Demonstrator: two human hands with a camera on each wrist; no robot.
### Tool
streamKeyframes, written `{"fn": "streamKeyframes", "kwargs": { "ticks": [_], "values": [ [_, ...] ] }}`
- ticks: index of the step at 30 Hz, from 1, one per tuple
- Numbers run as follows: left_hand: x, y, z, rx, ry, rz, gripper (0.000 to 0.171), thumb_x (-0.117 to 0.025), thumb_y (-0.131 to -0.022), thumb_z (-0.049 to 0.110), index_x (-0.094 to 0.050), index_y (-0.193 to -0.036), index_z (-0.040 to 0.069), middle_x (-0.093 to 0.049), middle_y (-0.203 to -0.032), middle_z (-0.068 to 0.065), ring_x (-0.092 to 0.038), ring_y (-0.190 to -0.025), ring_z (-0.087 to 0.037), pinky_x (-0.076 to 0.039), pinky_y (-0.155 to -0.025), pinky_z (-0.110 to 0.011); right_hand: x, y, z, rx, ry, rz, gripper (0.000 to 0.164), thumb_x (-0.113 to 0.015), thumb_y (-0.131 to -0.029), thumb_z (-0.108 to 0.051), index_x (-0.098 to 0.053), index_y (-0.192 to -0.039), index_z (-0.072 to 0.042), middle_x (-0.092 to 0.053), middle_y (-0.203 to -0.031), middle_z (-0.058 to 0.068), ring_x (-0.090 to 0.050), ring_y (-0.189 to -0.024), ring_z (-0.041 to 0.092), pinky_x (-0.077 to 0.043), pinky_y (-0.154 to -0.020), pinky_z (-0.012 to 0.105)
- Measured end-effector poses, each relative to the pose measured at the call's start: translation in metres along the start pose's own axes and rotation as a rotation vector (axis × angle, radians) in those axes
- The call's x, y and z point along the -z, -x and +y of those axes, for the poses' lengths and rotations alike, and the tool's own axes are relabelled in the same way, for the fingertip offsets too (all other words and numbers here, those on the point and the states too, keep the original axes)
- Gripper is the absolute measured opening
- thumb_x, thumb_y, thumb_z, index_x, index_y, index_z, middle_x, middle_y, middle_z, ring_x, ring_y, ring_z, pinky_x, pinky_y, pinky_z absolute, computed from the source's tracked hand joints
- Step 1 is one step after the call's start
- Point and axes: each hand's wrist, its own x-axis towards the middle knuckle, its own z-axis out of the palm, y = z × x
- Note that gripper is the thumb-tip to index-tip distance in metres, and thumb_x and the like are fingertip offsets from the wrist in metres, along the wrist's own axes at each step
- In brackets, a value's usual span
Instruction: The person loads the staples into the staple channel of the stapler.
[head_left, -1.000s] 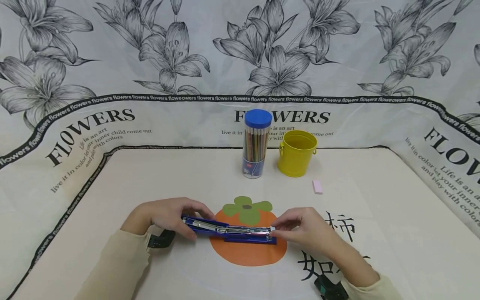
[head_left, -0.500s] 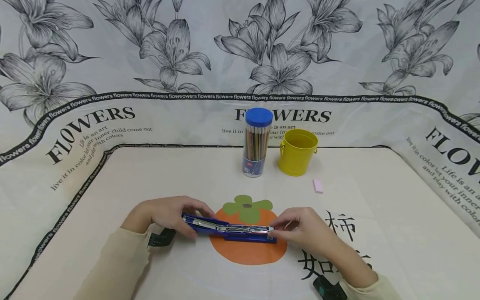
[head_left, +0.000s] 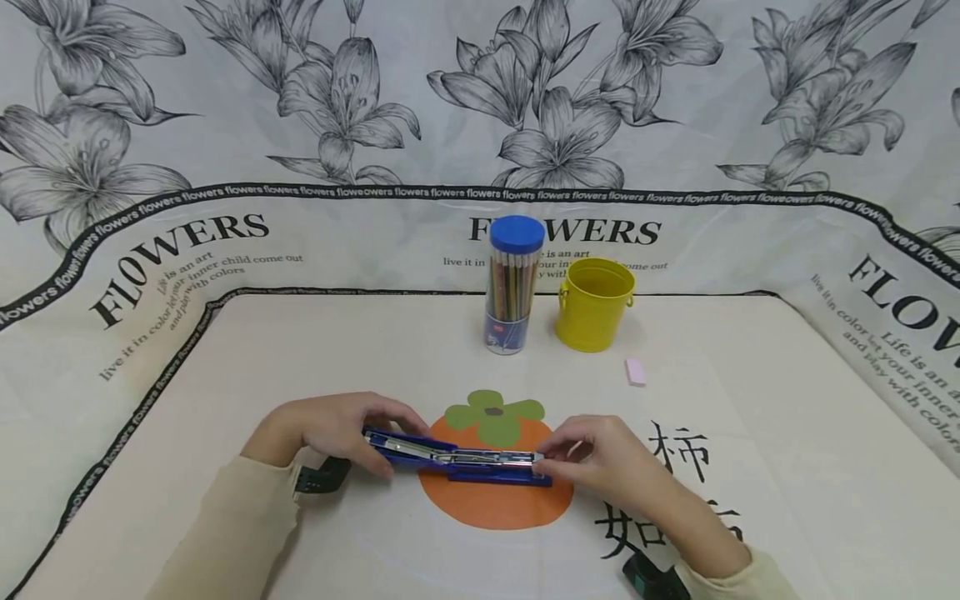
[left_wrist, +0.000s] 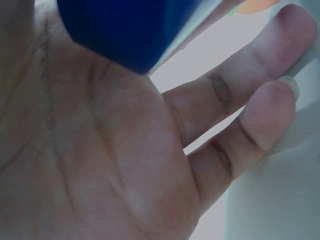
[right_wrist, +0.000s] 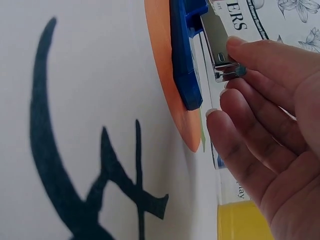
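A blue stapler (head_left: 498, 479) lies opened out over the orange persimmon print, its cover folded back to the left. My left hand (head_left: 341, 429) holds the raised cover between thumb and fingers; in the left wrist view the cover's blue end (left_wrist: 125, 35) sits against the palm, with two fingers stretched out below. My right hand (head_left: 611, 458) pinches the right end of the silver staple channel (head_left: 487, 458) between thumb and fingertips. From the right wrist, the thumb presses on the metal channel (right_wrist: 217, 45), which stands apart from the blue base (right_wrist: 185, 70); the other fingers are bent loosely.
A clear tube of pencils (head_left: 512, 292) with a blue lid stands at the back, beside a yellow bucket (head_left: 596, 308). A small pink eraser-like block (head_left: 635, 372) lies in front of the bucket. The tablecloth (head_left: 337, 350) carries printed flowers and lettering.
The right fingertips have shifted very slightly left along the end of the staple channel. My left hand and the stapler hold almost the same place.
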Motion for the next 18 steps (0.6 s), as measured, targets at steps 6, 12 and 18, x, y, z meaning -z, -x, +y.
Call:
{"fn": "streamKeyframes", "kwargs": {
  "ticks": [6,12,18],
  "values": [
    [0.0006,0.0009,0.0011,-0.005,-0.003,-0.002,0.052,-0.083,-0.082,0.015,-0.067,-0.13,0.021,-0.064,-0.127,0.006,-0.058,-0.106,-0.023,-0.038,-0.098,-0.046,-0.0013,-0.0006,0.0006,0.012,0.003,0.001,0.007,-0.081,-0.087,-0.022,-0.078,-0.092,-0.018,-0.066,-0.083,-0.013,-0.062,-0.078,0.009,-0.055,-0.07,0.027],
    [0.0002,0.0013,0.0025,-0.014,-0.005,0.003,0.052,-0.083,-0.081,0.015,-0.067,-0.13,0.02,-0.064,-0.128,0.007,-0.058,-0.107,-0.023,-0.037,-0.1,-0.047,-0.0028,-0.0005,0.0018,0.036,0.008,0.012,0.009,-0.082,-0.086,-0.021,-0.078,-0.092,-0.018,-0.066,-0.083,-0.013,-0.062,-0.078,0.008,-0.055,-0.069,0.027],
    [0.0001,0.002,0.0023,-0.011,0.004,0.006,0.052,-0.083,-0.081,0.015,-0.067,-0.13,0.021,-0.064,-0.129,0.007,-0.058,-0.11,-0.022,-0.036,-0.101,-0.048,-0.0037,-0.001,0.0019,0.047,0.008,0.017,0.01,-0.083,-0.085,-0.021,-0.078,-0.093,-0.017,-0.065,-0.083,-0.013,-0.062,-0.077,0.008,-0.055,-0.069,0.027]
  ]
}}
